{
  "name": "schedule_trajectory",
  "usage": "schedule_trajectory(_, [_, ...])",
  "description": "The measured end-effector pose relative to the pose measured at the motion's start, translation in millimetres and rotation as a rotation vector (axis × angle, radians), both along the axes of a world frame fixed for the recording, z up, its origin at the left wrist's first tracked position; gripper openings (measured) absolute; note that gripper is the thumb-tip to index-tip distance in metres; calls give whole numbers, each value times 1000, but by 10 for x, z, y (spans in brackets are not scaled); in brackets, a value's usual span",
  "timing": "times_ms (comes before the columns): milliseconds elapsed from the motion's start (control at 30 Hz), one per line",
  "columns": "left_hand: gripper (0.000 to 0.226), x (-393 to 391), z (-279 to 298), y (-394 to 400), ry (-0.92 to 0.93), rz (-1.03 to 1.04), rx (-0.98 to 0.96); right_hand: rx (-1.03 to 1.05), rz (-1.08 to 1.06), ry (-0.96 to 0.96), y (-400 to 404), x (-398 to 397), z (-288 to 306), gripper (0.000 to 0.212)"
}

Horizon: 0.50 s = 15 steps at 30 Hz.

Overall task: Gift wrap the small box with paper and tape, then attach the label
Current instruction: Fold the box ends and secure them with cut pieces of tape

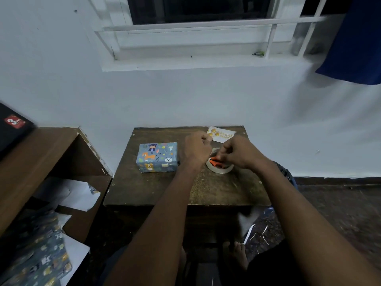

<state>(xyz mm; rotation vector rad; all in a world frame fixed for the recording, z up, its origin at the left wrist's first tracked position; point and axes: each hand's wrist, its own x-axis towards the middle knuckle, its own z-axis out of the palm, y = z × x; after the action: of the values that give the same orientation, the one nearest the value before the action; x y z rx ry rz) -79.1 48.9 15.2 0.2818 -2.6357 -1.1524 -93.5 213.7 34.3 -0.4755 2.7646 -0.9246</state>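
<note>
spare wrapping paper (44, 259) on the shelf well left of the table (216, 188) | wrapped box (157, 157) on the table's left half, long axis left-right | left hand (195, 149) fingers curled, pinching something too small to tell | right hand (239, 152) likewise, hiding part of tape roll (219, 169) and orange scissors (216, 162) | label (221, 134) at table's far edge

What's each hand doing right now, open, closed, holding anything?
Left hand: fingers curled, seems to pinch something small; what it is cannot be told.
Right hand: fingers curled over the tape roll; whether it grips anything cannot be told.
</note>
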Motion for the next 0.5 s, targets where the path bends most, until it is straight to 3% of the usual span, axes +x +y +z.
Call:
schedule_trajectory(67, [21, -96, -49, 40, -14, -9, -23, -41, -85, 74, -21, -47, -52, 26])
schedule_trajectory(200, [24, -344, -74, 123, -51, -16, -118, -37, -250, 134, -121, -189, -153, 17])
schedule_trajectory(267, [36, -496, -102, 163, -96, -14, -211, -66, -336, 142, -160, -279, -175, 21])
schedule_trajectory(367, [52, -683, -141, 204, -184, 13, -294, -42, -364, 138, -181, -388, -221, 38])
schedule_trajectory(500, [69, -839, -260, 288, -258, 32, -319, 32, -365, 101, -153, -473, -273, 38])
